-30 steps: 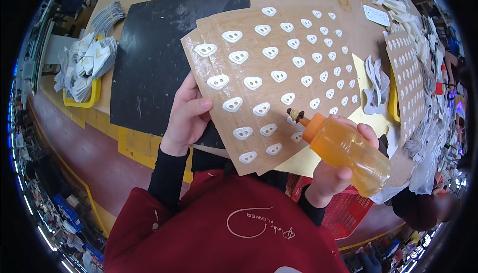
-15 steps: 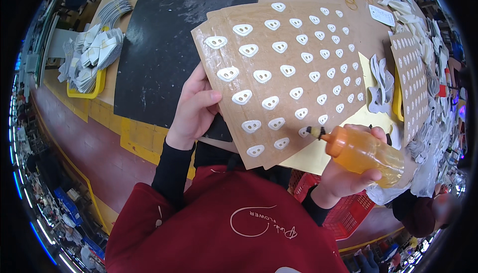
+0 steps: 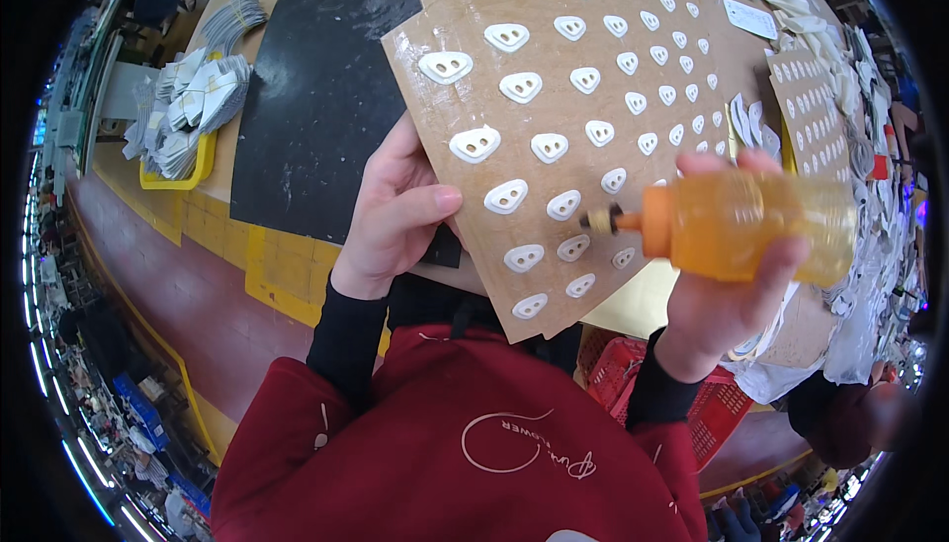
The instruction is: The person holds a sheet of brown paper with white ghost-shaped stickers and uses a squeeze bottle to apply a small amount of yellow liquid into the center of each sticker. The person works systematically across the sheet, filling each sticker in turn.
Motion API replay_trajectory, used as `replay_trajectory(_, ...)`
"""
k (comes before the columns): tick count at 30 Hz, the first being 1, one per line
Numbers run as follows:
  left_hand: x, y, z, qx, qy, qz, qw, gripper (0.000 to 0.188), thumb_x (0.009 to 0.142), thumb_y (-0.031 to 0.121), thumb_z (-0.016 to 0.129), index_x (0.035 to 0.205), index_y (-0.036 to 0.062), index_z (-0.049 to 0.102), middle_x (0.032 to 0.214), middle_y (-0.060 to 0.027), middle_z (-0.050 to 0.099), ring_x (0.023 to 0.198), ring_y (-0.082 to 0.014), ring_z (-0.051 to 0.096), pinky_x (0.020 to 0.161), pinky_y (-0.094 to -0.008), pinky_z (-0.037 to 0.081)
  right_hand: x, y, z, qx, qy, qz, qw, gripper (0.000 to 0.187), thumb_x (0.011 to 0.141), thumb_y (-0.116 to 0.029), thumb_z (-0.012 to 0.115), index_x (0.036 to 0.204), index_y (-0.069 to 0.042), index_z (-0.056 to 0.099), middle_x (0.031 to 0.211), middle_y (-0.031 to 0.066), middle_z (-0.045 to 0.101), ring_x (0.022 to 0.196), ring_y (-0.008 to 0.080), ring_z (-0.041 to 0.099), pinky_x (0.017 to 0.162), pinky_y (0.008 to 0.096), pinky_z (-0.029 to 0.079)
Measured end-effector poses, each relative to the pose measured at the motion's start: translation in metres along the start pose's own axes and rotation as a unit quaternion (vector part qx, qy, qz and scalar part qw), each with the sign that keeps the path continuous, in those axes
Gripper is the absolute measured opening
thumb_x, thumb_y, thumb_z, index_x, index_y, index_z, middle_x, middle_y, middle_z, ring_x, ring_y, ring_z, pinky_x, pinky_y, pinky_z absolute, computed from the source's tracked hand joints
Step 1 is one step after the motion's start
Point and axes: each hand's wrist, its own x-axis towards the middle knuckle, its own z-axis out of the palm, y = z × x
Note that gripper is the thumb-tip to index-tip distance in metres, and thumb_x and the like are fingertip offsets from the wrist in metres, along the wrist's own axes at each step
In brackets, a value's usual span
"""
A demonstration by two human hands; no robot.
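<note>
My left hand point(image 3: 400, 211) pinches the left edge of a brown cardboard sheet point(image 3: 539, 231), thumb on top and fingers beneath. The sheet is tilted, and a second sheet seems to lie under it. Rows of small white rounded-triangle pieces point(image 3: 506, 196), each with two holes, cover its face. Wrapped in my right hand point(image 3: 727, 290) is a squeeze bottle point(image 3: 746, 226) of amber liquid with an orange cap. The bottle lies nearly level, its dark-banded tip point(image 3: 600, 219) just over the pieces near the sheet's lower middle. Whether the tip touches one I cannot tell.
A black mat point(image 3: 306, 107) lies on the table at left, beside a yellow tray point(image 3: 206, 159) of stacked grey-white cutouts. Another sheet of white pieces point(image 3: 813, 112) rests at right near piled pale material. Below the table's edge is a red basket point(image 3: 717, 414); a person point(image 3: 840, 418) is at lower right.
My right hand has lifted the bottle up and to the right, turning it level, and its tip has shifted left and up over the sheet. The sheet has come slightly closer to the camera.
</note>
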Motion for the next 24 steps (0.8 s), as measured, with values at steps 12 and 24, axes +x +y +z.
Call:
replay_trajectory(12,-0.002,0.008,0.020,0.037,-0.056,-0.015,0.998,0.070,0.073,0.011,0.056,0.131,-0.0041,0.021,0.116,-0.0180,0.046,0.096,-0.0242,0.057,0.055,-0.0262,0.056,0.038,-0.019,0.024,-0.159,-0.073,0.034,0.984,0.051,0.080,-0.047,0.051,0.103,-0.001,0.051,0.081,0.0154,0.063,0.067,0.0132,0.062,0.038,0.0169,0.031)
replay_trajectory(24,-0.003,0.007,0.018,0.027,-0.073,-0.007,0.997,0.069,0.073,0.012,0.058,0.130,-0.0045,0.023,0.117,-0.0167,0.045,0.094,-0.0216,0.058,0.056,-0.0251,0.056,0.035,-0.019,0.027,-0.174,-0.088,0.040,0.980,0.051,0.078,-0.044,0.055,0.102,0.001,0.051,0.082,0.0156,0.063,0.069,0.0157,0.063,0.039,0.0176,0.034)
